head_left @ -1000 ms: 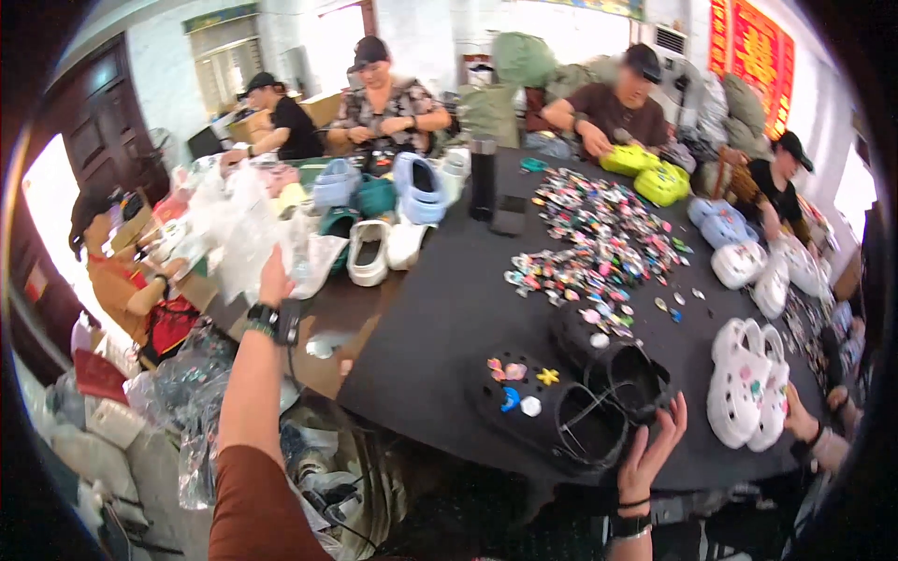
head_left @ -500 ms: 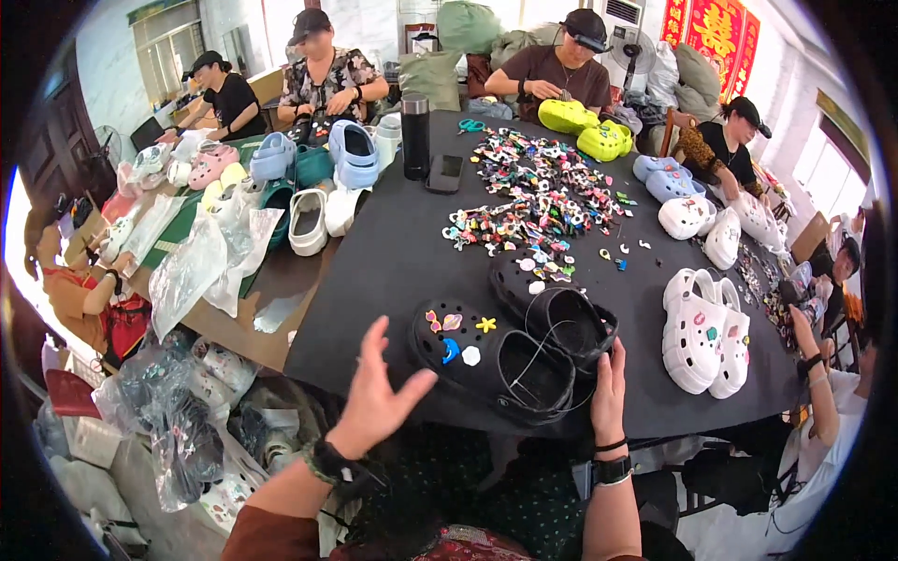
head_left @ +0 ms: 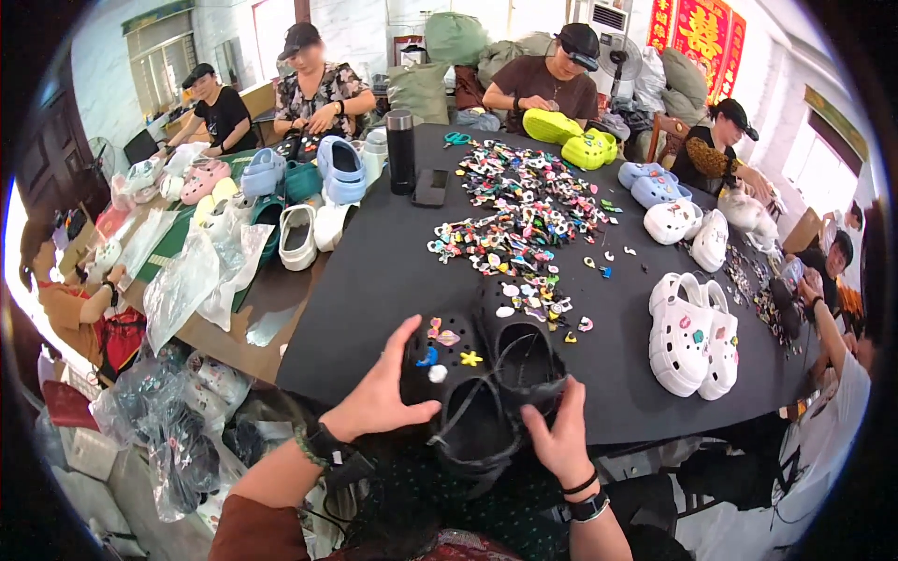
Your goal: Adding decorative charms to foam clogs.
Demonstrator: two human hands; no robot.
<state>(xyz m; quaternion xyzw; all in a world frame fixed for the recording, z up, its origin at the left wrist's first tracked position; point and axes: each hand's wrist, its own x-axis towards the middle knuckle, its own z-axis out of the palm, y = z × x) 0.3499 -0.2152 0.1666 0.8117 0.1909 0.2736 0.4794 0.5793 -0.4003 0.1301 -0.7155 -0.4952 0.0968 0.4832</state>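
A pair of black clogs lies side by side at the near table edge, toes pointing away. The left clog [head_left: 449, 389] carries several charms on its toe: a yellow star, a blue piece, a white one and pink ones. Charms also show around the toe of the right clog [head_left: 524, 348], though which are fixed to it I cannot tell. My left hand [head_left: 379, 393] is beside the left clog, thumb and fingers spread. At the right clog's heel, my right hand [head_left: 561, 432] has its thumb and fingers around the edge. A thin clear loop lies over the shoe openings.
Beyond the clogs spreads a heap of small colourful charms [head_left: 524, 206]. White clogs [head_left: 681, 337] stand at right. A black bottle [head_left: 400, 154] and phone [head_left: 430, 188] sit at far left. Clear plastic bags [head_left: 192, 280] lie left. Several people work around the table.
The black clogs have turned so their toes point straight away, and have shifted left. My right hand has moved left and closed on the right clog's heel. My left hand has come nearer the left clog.
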